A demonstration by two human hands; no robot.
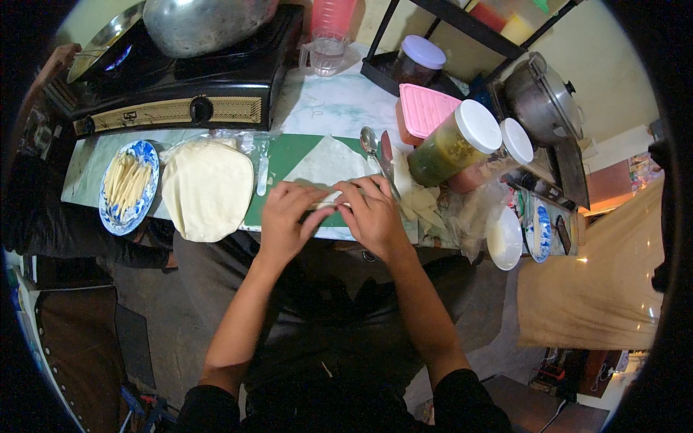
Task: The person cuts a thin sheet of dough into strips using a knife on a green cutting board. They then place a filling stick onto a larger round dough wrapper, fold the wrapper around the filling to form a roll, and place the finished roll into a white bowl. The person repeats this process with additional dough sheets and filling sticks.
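A thin pale wrapper sheet (331, 159) lies on the green cutting board (289, 149), its pointed corner away from me. My left hand (289, 219) and my right hand (374, 216) meet at its near edge. Fingertips and thumbs of both hands hold that edge, which looks folded or rolled; my fingers partly cover it. Left of the board is a stack of round wrapper sheets (208, 189) on clear plastic. Farther left, a blue-and-white oval plate (154, 157) bears many thin, pale rolls (127, 181). A spoon (369, 140) and a red-handled utensil (386, 146) lie right of the sheet.
Behind stands a gas stove (178, 111) with a large metal pot (208, 27) and a pan (105, 40) over a blue flame; another person's hand (64, 57) is at the pan. Jars (449, 146), a pink-lidded box (427, 111), wrapper scraps (422, 205) and a white bowl (503, 238) are rightward.
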